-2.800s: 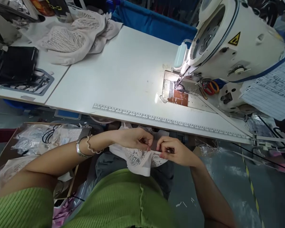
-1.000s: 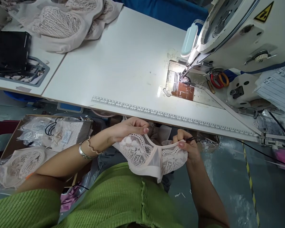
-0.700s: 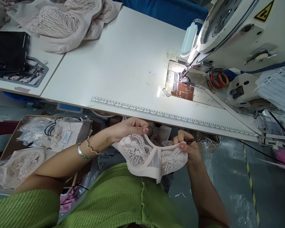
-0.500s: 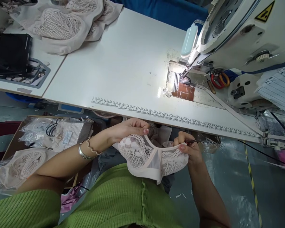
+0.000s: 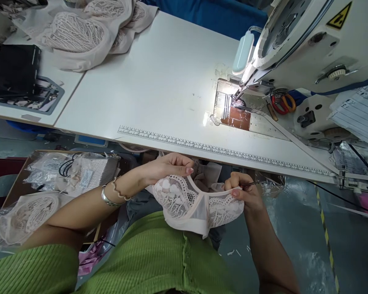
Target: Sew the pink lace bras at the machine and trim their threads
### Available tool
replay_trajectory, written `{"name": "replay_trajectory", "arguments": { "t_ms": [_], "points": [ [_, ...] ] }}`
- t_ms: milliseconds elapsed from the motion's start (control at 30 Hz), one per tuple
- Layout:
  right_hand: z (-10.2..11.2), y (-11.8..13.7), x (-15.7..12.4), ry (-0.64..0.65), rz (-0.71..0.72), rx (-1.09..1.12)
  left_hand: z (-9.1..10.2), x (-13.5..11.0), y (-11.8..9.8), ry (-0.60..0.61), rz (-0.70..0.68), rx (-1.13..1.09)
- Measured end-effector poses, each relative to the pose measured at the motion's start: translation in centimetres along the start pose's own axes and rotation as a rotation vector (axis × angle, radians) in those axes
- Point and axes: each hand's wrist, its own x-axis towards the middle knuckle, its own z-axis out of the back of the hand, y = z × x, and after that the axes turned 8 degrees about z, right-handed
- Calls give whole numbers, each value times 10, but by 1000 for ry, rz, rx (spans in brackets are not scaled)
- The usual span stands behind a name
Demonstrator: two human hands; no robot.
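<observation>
A pale pink lace bra [image 5: 179,202] is stretched between my two hands, in front of the table's front edge and over my lap. My left hand [image 5: 168,166] pinches the upper edge of one cup between thumb and fingers. On the other side, my right hand [image 5: 243,190] is closed on the upper edge of the second cup. A thin dark tool also sticks out from my right hand; its kind is mostly hidden. The band of the bra hangs down toward my green top [image 5: 159,253].
A sewing machine [image 5: 294,53] with its lamp lit stands on the white table [image 5: 159,90] at right, with red-and-orange-handled scissors [image 5: 283,104] beside it. Bundled pale pieces [image 5: 79,36] lie at the back left. Below, a cardboard box [image 5: 30,157] holds bagged parts.
Almost nothing differs. The bra and both hands keep the same grip, and the whole view has shifted very slightly.
</observation>
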Motion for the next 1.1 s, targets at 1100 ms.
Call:
{"name": "replay_trajectory", "arguments": {
  "t_ms": [1100],
  "points": [
    [-29, 20, 17, 309, 67, -534, -16, 8, -12, -15, -122, 438]
  ]
}}
